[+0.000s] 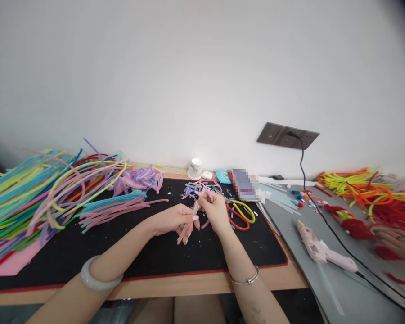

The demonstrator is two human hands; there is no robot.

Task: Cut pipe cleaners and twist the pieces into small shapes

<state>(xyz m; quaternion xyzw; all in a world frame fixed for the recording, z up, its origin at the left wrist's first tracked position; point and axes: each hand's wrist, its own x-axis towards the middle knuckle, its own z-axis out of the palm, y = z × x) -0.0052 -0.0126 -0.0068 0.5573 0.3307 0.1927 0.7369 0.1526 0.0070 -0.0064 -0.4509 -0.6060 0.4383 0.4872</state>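
Both hands meet above the black mat [138, 256], near its middle. My left hand [177, 219] is closed on pink pipe cleaners [183, 234], whose ends hang below its fingers. My right hand [213, 209] pinches the upper part of the pink strands, just right of and above the left. Cut pipe cleaner pieces [192, 189] in purple, pink and blue lie behind the hands. Scissors with a red and a yellow handle loop [243, 211] rest right beside my right hand. Left of the hands is a pile of pink and blue pipe cleaners [118, 208].
Long coloured pipe cleaners [47, 193] cover the left side. A white cup [195, 167] and a phone [243, 184] stand and lie at the back. On the grey board [290, 252] is a corded glue gun [324, 252]. Another person's hand [400, 243] is at far right.
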